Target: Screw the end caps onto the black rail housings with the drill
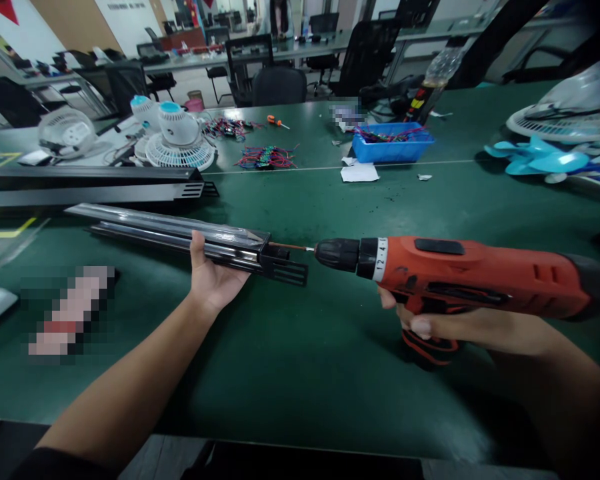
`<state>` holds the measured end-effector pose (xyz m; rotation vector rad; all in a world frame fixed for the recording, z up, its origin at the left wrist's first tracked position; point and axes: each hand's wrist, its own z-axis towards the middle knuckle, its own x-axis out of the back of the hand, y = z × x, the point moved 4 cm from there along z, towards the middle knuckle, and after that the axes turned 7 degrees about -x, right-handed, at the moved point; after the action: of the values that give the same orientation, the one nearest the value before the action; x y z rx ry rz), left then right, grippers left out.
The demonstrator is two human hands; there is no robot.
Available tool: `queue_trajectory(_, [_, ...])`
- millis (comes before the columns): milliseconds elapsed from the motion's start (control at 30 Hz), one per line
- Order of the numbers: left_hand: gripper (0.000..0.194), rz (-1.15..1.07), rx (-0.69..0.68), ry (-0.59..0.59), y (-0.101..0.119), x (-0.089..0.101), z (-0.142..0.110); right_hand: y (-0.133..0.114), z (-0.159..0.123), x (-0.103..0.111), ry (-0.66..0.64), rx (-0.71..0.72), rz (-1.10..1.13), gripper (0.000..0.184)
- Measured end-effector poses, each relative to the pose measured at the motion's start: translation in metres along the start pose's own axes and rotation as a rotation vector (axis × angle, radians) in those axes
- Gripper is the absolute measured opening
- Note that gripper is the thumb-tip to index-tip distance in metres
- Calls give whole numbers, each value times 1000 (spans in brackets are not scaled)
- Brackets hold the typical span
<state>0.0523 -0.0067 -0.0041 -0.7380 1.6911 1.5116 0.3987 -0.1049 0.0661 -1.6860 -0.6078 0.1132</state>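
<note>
We wear a plain black sleeve (pixel 63 465) on our left arm (pixel 100 420). Beyond the sleeve, our left forearm (pixel 145 373) and left hand (pixel 215 285) are bare; well to the right of it, our right hand (pixel 445 326) is bare too, a rounded thumbnail (pixel 421 326) showing.

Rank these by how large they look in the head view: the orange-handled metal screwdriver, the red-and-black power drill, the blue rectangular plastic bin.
1. Power drill, clearly largest, though its nearness to the camera helps.
2. Blue bin.
3. Screwdriver, clearly smallest.
</note>
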Motion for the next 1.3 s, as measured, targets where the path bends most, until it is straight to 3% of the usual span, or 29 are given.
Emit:
queue_trajectory(100, [64,-5,6,-9,0,1,0,-5,0,0,51,13,-58,22])
queue_trajectory(500, [64,44,-37,58,0,1,1,-9,-1,-2,4,-17,31,22])
queue_trajectory(1300, [66,12,-23,50,1,4,1,-7,2,-4,-16,-33,81,22])
